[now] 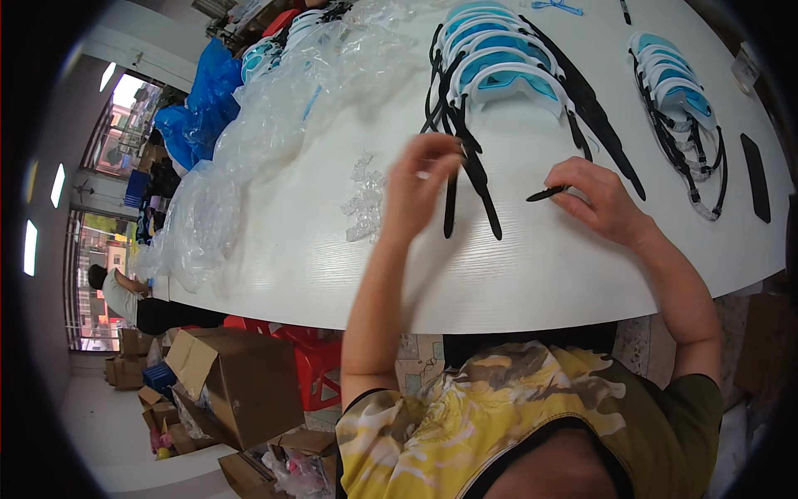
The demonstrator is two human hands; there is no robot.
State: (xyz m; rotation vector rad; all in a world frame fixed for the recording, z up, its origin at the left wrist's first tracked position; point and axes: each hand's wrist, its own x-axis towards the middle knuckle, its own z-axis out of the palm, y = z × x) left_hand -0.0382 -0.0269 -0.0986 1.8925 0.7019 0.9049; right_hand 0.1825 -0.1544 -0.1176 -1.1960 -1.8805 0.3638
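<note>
A nested row of swim goggles with white frames and blue lenses lies in front of me, their black straps trailing toward me. My right hand is closed on a black strap, whose tip sticks out to the left just over the table. To the left, my left hand is raised beside the hanging straps, its fingers smeared by motion; I cannot make out whether it holds anything. Close to its left side is a small heap of clear plastic pieces on the white table.
A second nested row of goggles sits at the right, near a loose black strip. Clear plastic sheeting and a blue bag cover the left side. Cardboard boxes and red stools stand below; another person is far left.
</note>
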